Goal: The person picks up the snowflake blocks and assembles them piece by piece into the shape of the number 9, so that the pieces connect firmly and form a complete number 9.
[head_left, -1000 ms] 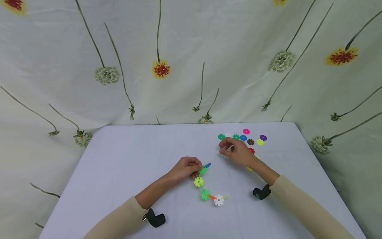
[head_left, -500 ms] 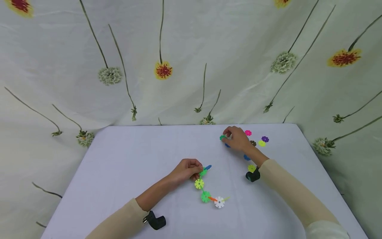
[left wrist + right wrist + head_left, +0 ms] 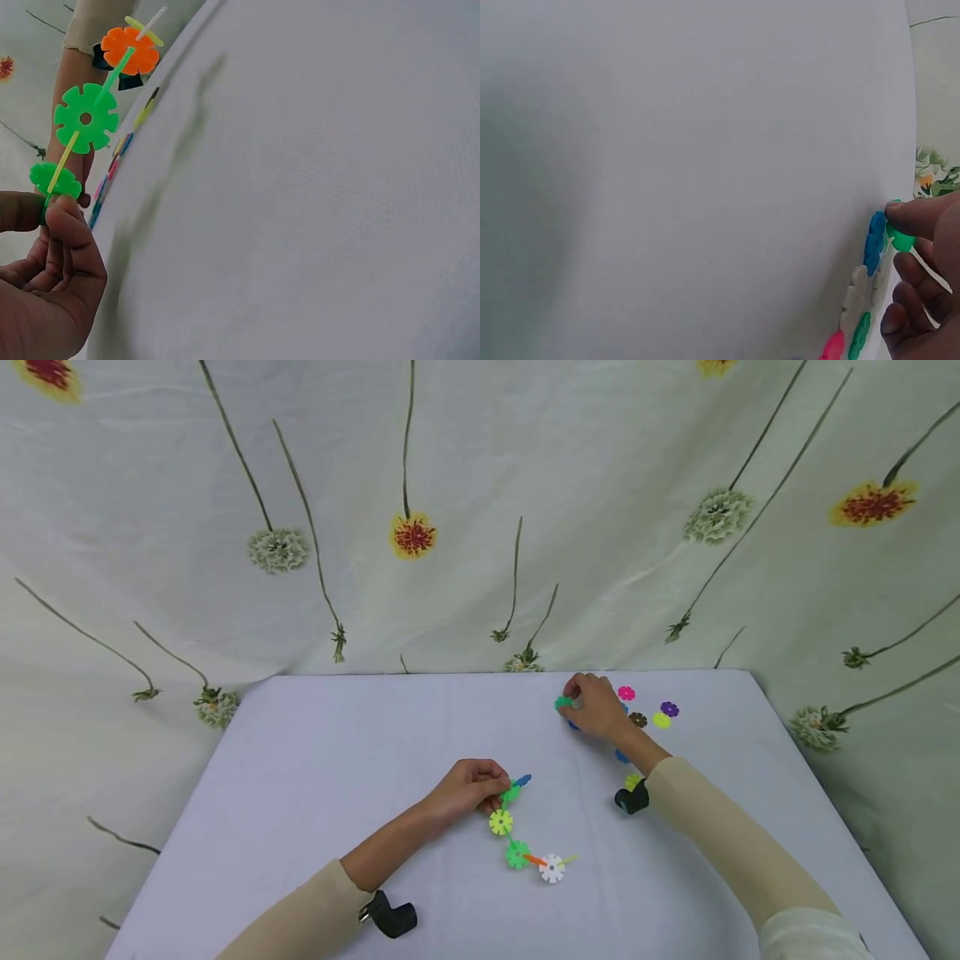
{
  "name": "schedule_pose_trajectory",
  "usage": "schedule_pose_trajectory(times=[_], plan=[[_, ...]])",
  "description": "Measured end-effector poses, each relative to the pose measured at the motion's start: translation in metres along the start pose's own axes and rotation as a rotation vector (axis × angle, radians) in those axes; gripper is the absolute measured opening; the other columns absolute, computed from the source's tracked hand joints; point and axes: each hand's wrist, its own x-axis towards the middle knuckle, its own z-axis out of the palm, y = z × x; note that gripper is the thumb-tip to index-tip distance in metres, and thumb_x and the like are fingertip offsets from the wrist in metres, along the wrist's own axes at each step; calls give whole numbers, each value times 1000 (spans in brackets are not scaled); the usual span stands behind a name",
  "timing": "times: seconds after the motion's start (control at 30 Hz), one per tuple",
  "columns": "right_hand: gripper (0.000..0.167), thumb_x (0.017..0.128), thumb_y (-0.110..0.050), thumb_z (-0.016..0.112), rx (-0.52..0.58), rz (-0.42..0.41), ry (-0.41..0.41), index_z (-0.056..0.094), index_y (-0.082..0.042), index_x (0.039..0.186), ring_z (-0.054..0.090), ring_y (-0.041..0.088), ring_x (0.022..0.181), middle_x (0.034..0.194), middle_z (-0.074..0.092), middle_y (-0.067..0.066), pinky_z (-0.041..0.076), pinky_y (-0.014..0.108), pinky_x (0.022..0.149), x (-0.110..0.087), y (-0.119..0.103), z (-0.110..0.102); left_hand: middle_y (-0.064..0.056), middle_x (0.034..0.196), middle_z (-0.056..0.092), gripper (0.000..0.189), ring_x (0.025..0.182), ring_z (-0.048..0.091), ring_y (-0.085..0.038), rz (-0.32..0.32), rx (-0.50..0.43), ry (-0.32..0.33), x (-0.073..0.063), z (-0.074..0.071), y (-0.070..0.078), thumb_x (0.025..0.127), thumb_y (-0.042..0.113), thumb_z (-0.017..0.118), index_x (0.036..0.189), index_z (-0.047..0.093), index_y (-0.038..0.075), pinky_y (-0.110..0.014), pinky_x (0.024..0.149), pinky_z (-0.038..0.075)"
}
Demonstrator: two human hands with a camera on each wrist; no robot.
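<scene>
My left hand (image 3: 467,789) pinches the upper end of a chain of notched plastic flower discs over the middle of the table. The chain includes a yellow disc (image 3: 501,822), a green disc (image 3: 517,854) and a white disc (image 3: 552,868), with others slotted in edge-on. In the left wrist view, an orange disc (image 3: 130,51) shows near the chain's far end. At the back right, my right hand (image 3: 597,706) pinches a loose green flower disc (image 3: 902,238) between thumb and fingers. A blue disc (image 3: 874,244) lies right beside the thumb.
Around the right hand lie several loose discs, among them a pink one (image 3: 626,693), a purple one (image 3: 670,709), a brown one (image 3: 638,720) and a yellow one (image 3: 662,720). The white-covered table (image 3: 337,743) ends at a flower-printed cloth (image 3: 465,602) behind.
My right hand has moved forward to the back of the disc group and taken hold of the green disc. The left hand still holds the chain in about the same place.
</scene>
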Motion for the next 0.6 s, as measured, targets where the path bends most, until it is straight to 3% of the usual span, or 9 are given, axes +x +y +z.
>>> schedule_pose_trajectory(times=[0.27,0.43,0.6], plan=[[15,103,-10,68,141,-54,24,62,-7,117,67,29,104,111,71,13,56,45,96,-12,-3,2,3,81,65,21,72,60,-8,4,4,0,1,2,1,105,16,65,112,69,-3,-20,69,54],[14,104,-10,68,212,-37,45,65,-7,117,68,28,102,112,72,13,57,44,95,-22,-5,0,2,81,65,20,72,60,-8,-3,4,3,1,2,1,105,16,65,112,69,-2,-20,69,53],[16,103,-13,71,324,-4,31,67,-6,117,70,25,95,111,73,15,58,33,85,-31,-4,-3,3,81,65,20,72,60,-9,1,6,0,0,2,2,105,16,65,112,69,-3,-20,69,54]])
